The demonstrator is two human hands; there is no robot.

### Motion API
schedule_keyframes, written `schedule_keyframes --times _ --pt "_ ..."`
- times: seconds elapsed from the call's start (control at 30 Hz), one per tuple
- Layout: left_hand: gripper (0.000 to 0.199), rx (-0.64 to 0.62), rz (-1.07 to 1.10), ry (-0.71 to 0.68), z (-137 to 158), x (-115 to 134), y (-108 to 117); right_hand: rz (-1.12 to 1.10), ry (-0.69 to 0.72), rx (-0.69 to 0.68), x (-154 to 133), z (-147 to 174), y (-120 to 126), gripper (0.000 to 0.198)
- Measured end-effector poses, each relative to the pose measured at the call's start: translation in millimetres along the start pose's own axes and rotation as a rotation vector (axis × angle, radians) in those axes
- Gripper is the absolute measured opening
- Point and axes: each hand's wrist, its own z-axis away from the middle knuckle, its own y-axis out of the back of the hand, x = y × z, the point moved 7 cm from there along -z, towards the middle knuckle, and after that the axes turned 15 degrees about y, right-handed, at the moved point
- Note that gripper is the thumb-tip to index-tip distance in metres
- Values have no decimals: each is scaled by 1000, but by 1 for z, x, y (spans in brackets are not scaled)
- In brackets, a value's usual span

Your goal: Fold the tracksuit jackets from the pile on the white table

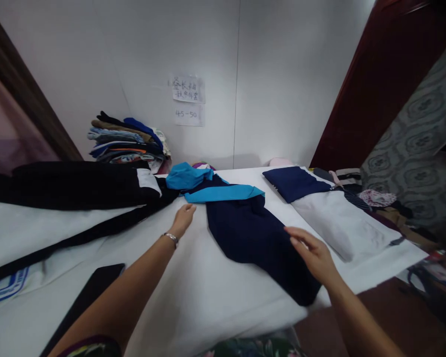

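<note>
A navy garment with bright blue sleeves (260,238) lies partly folded on the white-covered table (193,292). Its blue parts (226,193) cross the far end, and the navy body stretches toward the near right. My left hand (183,220), with a bracelet at the wrist, is just left of the garment, its fingers curled together near the blue cloth's edge. No cloth shows between them. Over the garment's right edge is my right hand (315,253), thumb and fingers apart; I cannot tell whether the fingertips touch the fabric.
Black-and-white clothing (82,186) spreads over the left side, with a dark flat strip (92,292) nearer me. A folded clothes pile (128,141) stands behind. To the right lie a navy folded piece (297,181) and a whitish garment (342,220). Paper signs (189,89) hang on the wall.
</note>
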Motion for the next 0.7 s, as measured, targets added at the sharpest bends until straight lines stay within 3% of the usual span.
schedule_keyframes --times 0.07,0.17,0.23,0.33,0.43,0.57,0.7 --pt "31 -61 -8 -61 14 0 -12 127 -90 59 31 -6 7 39" --pt "35 -110 -9 -184 31 18 -26 145 -187 -13 59 1 -15 48" --pt "37 -120 -22 -292 40 41 -35 147 -112 -103 49 8 -41 41" --pt "43 -114 -140 -519 56 83 -54 203 103 -288 8 16 -83 23" --pt "56 -120 -331 -672 68 118 -79 280 250 -387 -27 19 -108 21" --pt "68 -169 -542 -668 65 134 -109 326 321 -471 -39 22 -127 15" --pt "42 -234 -616 -607 60 124 -126 329 234 -555 -27 27 -136 9"
